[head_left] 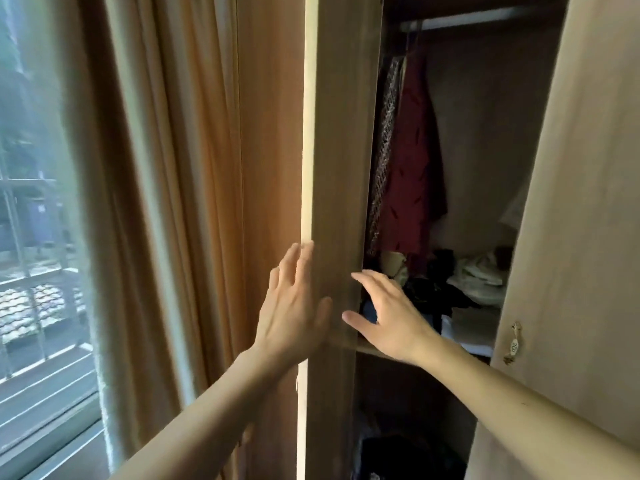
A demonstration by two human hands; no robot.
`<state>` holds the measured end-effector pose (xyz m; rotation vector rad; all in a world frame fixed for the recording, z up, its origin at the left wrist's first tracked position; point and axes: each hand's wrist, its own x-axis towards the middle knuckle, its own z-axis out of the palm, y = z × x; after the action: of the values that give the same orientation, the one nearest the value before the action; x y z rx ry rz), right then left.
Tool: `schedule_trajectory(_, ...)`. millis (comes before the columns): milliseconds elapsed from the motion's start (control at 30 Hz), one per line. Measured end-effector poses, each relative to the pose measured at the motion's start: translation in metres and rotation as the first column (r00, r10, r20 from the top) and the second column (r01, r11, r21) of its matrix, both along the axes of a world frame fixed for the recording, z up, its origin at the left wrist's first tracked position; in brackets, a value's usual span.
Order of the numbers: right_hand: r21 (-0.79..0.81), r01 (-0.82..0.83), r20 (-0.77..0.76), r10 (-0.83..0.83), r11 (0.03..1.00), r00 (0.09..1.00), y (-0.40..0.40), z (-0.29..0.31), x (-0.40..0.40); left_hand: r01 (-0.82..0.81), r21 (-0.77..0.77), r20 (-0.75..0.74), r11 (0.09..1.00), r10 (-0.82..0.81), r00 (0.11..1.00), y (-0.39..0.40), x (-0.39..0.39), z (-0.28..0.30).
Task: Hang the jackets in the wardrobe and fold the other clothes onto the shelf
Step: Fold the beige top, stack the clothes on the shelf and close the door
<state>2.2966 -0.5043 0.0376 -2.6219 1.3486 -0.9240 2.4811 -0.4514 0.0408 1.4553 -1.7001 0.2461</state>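
A wooden wardrobe stands before me with its left door (341, 133) swung open, edge toward me. My left hand (294, 306) lies flat against that door's outer edge, fingers spread, holding nothing. My right hand (384, 313) is open just inside the door, in front of the shelf (367, 346). On the rail (467, 19) hang a dark red jacket (412, 161) and a patterned garment (382, 150). A jumble of dark clothes (433, 292) and white clothes (481, 275) lies unfolded on the shelf.
The right wardrobe door (581, 202) is partly shut, with a small metal handle (515, 342). An orange curtain (180, 202) hangs left of the wardrobe beside a window (34, 237). More dark items (405, 455) sit in the lower compartment.
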Motion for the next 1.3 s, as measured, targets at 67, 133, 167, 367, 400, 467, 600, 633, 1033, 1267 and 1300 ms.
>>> schedule_trajectory(67,-0.008,0.033,-0.023,-0.033,0.999,0.999,0.0,0.004,0.004,0.043,0.022,-0.004,0.999,-0.043,0.999,-0.007,0.002,0.001)
schedule_trajectory(133,-0.013,0.056,-0.014,-0.056,0.998,0.998,-0.002,0.007,0.008,0.091,0.013,-0.02,0.996,-0.091,0.996,-0.015,0.007,0.006)
schedule_trajectory(167,-0.016,0.062,-0.004,-0.062,0.998,0.998,-0.004,0.007,0.01,0.112,0.003,-0.039,0.994,-0.111,0.993,-0.018,0.009,0.009)
schedule_trajectory(367,-0.017,0.089,0.009,-0.088,0.996,0.996,-0.01,0.003,0.008,0.184,-0.05,-0.113,0.982,-0.188,0.976,-0.03,0.007,0.016)
schedule_trajectory(400,-0.015,0.095,0.009,-0.095,0.995,0.995,-0.011,0.003,0.007,0.193,-0.056,-0.121,0.98,-0.198,0.973,-0.031,0.005,0.014)
schedule_trajectory(467,-0.004,0.104,0.012,-0.104,0.995,0.994,-0.013,0.003,0.004,0.21,-0.071,-0.129,0.975,-0.218,0.967,-0.033,0.003,0.01)
schedule_trajectory(600,0.0,0.106,0.02,-0.106,0.994,0.994,-0.015,0.004,-0.001,0.25,-0.103,-0.134,0.963,-0.262,0.956,-0.036,0.001,0.007)
schedule_trajectory(633,0.0,0.106,0.02,-0.106,0.994,0.994,-0.015,0.003,-0.002,0.255,-0.104,-0.134,0.961,-0.267,0.954,-0.036,0.0,0.007)
schedule_trajectory(1033,0.028,0.108,0.02,-0.108,0.994,0.994,-0.026,-0.016,-0.016,0.27,-0.197,-0.153,0.942,-0.302,0.941,-0.046,-0.01,-0.002)
schedule_trajectory(1267,0.02,0.124,0.007,-0.124,0.992,0.992,-0.03,-0.023,-0.039,0.302,-0.232,-0.165,0.925,-0.344,0.925,-0.048,-0.037,-0.004)
schedule_trajectory(1300,0.014,0.125,0.008,-0.126,0.992,0.992,-0.03,-0.022,-0.043,0.312,-0.245,-0.154,0.918,-0.354,0.922,-0.048,-0.043,-0.004)
